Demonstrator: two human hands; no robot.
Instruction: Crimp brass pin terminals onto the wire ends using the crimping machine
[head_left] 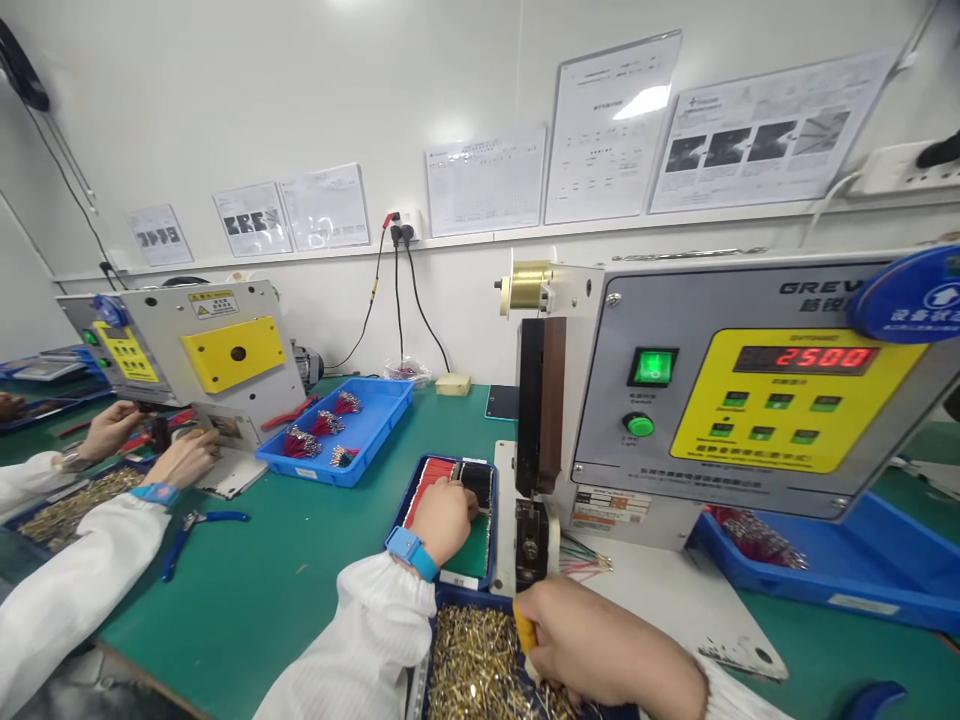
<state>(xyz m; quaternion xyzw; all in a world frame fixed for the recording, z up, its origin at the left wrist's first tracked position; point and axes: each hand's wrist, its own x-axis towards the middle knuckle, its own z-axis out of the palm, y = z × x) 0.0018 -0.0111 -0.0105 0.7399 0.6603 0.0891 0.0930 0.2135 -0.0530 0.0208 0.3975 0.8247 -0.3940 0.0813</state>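
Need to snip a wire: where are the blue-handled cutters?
In the head view, the blue-handled steel cutters lie on the green workbench at left, just right of a co-worker's white sleeve and below the blue plastic tray of red-wired bundles.

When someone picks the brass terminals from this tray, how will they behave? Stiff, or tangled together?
The brass terminals are probably stiff and light, because each looks like a small, thin metal piece. Lying loose in the tray, they will likely slide and catch on each other, so one pinch may lift several.
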